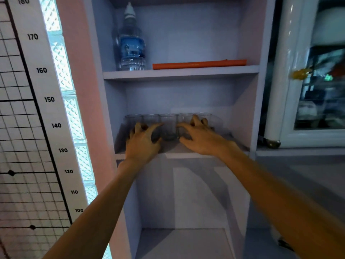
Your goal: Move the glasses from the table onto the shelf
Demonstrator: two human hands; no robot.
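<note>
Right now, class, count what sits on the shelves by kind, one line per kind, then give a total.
Clear glasses, in a row on the middle shelf: at least 5 (both hands and blur may hide more)
Water bottle, upper shelf: 1
Orange roll, lying flat on the upper shelf: 1
Total: at least 7

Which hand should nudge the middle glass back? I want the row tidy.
Probably the left hand: its thumb tip nearly touches the middle glass. The right hand is spread over glasses further right, though its fingertips are close too.
</note>
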